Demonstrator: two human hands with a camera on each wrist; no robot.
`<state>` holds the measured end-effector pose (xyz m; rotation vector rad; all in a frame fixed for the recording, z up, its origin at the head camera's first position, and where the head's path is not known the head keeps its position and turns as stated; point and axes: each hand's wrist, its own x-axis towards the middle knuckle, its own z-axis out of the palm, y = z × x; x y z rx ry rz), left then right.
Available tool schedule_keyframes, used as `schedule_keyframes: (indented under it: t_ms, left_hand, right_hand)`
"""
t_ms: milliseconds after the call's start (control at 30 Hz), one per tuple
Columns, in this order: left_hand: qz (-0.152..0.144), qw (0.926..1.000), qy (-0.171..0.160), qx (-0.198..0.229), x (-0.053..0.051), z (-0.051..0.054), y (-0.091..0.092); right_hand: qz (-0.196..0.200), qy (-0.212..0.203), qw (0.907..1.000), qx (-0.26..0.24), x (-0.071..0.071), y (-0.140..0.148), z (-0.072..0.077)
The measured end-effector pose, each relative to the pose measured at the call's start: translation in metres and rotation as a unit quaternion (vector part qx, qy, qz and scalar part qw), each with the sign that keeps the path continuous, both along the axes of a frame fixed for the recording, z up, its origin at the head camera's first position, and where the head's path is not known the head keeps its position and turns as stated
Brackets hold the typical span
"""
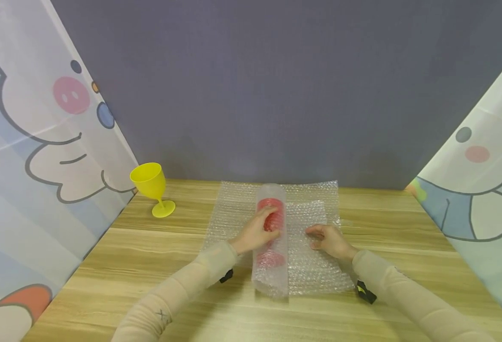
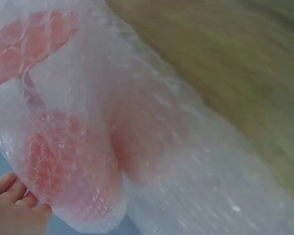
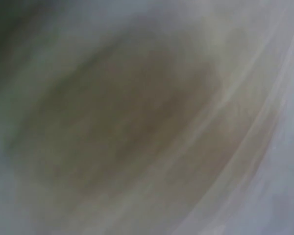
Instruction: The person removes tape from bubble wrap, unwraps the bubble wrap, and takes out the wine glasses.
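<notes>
A red goblet (image 1: pixel 271 259) shows blurrily through a roll of bubble wrap (image 1: pixel 270 281) that lies lengthwise, pointing away from me. My left hand (image 1: pixel 257 230) rests on the roll, thumb and fingers spread apart. In the left wrist view the fingertips of that hand (image 2: pixel 14 200) touch the wrap beside the red bowl (image 2: pixel 63 161). To the right, my right hand (image 1: pixel 329 241) is over the flat part of the bubble wrap sheet (image 1: pixel 306 266), its thumb and fingers apart. The right wrist view is blurred, with only translucent plastic folds distinguishable.
A yellow goblet (image 1: pixel 148 180) stands upright at the table's back left. The wooden table (image 1: pixel 148 266) ends at a grey panel (image 1: pixel 255 95) behind. Cartoon-printed cloths (image 1: pixel 20 166) hang at both sides.
</notes>
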<state>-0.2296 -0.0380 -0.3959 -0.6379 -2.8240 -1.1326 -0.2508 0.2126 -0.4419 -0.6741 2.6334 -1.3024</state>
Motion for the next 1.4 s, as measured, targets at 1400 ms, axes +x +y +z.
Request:
schedule_keyframes:
  t_ms: [1400]
  left_hand:
    - [0.047,0.9912,-0.071,0.102,0.013,-0.009,-0.078]
  right_hand:
    - [-0.004,-0.03,0.9995,-0.002,0.002,0.001,0.002]
